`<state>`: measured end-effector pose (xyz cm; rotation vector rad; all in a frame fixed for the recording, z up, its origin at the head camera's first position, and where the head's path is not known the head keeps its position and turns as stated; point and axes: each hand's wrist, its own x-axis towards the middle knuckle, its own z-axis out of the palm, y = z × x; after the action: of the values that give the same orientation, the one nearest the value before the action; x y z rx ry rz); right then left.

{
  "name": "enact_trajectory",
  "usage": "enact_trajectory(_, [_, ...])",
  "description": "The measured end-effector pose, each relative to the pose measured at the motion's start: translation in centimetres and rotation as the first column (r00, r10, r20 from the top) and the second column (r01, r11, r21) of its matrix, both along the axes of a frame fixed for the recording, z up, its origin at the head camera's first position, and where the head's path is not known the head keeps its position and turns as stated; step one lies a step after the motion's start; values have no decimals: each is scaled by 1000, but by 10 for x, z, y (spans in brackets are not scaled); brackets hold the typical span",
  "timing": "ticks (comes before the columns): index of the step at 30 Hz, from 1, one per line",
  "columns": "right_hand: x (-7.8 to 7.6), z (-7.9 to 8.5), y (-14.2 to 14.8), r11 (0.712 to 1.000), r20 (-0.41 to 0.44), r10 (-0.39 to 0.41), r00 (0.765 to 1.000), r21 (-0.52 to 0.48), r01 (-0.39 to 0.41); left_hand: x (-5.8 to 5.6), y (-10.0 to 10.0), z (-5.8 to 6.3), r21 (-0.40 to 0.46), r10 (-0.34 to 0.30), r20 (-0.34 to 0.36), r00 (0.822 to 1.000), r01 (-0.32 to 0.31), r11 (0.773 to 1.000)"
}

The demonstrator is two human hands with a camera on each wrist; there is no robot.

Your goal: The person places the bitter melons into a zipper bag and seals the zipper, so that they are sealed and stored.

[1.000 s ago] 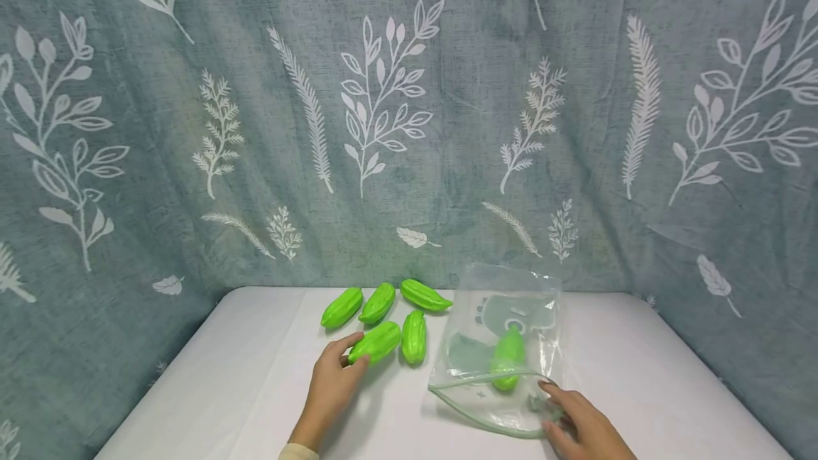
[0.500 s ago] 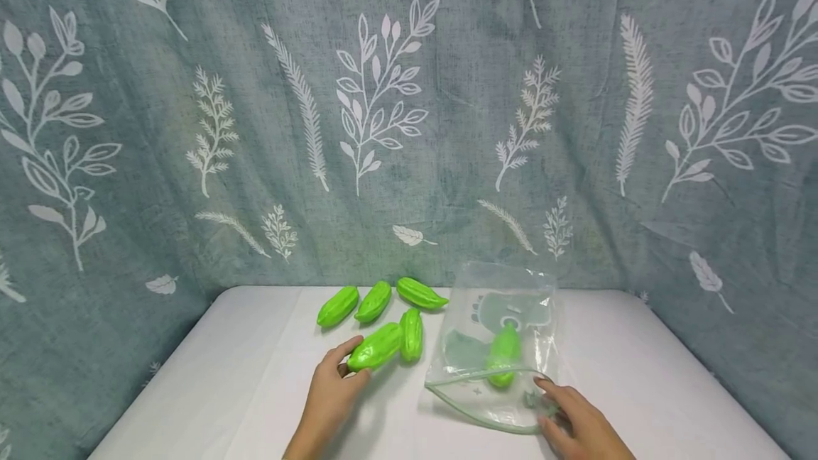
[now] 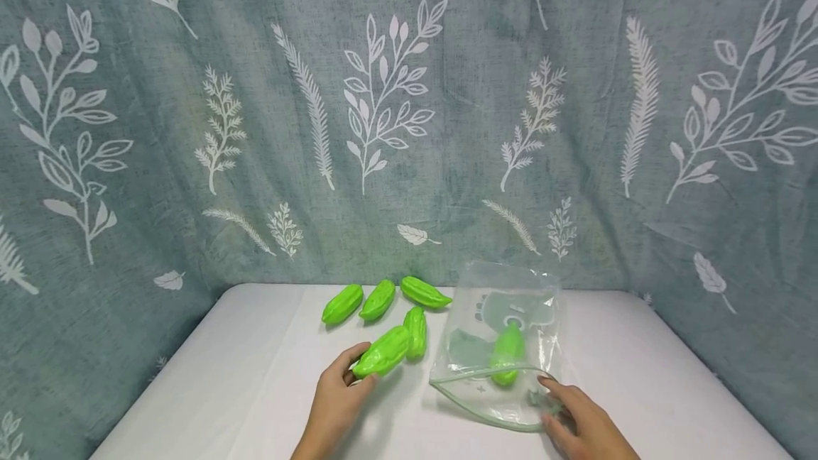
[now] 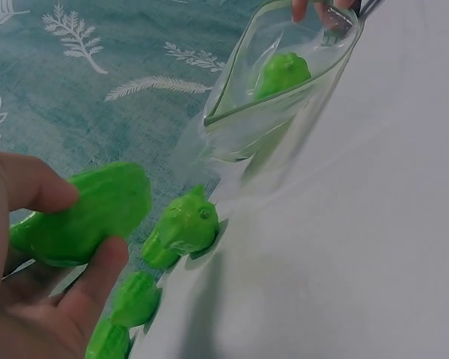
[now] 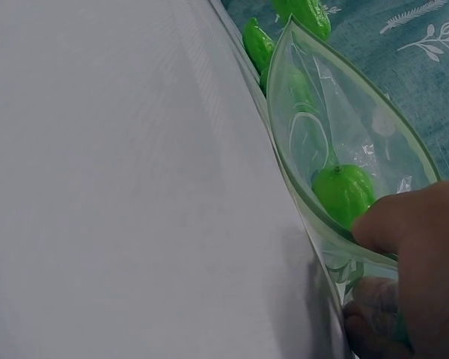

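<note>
"Four loose pods point(image 3: 378, 300) lie beyond the left hand point(image 3: 339, 389). What does that hand have?"

"A fifth pod point(image 3: 383, 352), pinched between thumb and fingers and raised off the tabletop point(image 3: 211, 382). A sixth pod point(image 3: 509, 350) lies inside the clear bag point(image 3: 469, 353), ahead and left of the right hand point(image 3: 578, 421)."

"And the right hand?"

"Gripping the bag's near edge; the mouth gapes."

"So which step is this?"

"Filling the bag, I'd judge: one pod inside, another picked up. The next move seems to call for carrying the held one rightward into that mouth while the right hand keeps it spread."

"The surroundings?"

"White covering under both hands, faintly creased; beyond them, a grey-green curtain point(image 3: 460, 119) printed with pale leafy sprigs."
</note>
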<state>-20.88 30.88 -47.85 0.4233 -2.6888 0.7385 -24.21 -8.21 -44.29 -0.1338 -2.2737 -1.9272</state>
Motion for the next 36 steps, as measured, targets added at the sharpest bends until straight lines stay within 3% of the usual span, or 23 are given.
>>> enact_trajectory(13, [5,3,-1,999,9,-48,999,-1,48,1,8,-4,114,-179,44,983,173,978])
enact_trajectory(18, [3,3,-3,999,20,-35,999,-15,36,2,9,-5,204,-272,67,960,254,946])
enact_trajectory(23, [2,-2,-5,999,-27,-46,999,-6,46,4,11,-8,230,-350,45,936,331,915])
enact_trajectory(29, [0,-4,-5,998,-45,-58,997,22,59,7,14,-11,256,-398,29,917,378,890])
enact_trajectory(36, [0,-2,-8,998,-44,-54,998,15,55,12,17,-8,246,-417,16,909,401,882])
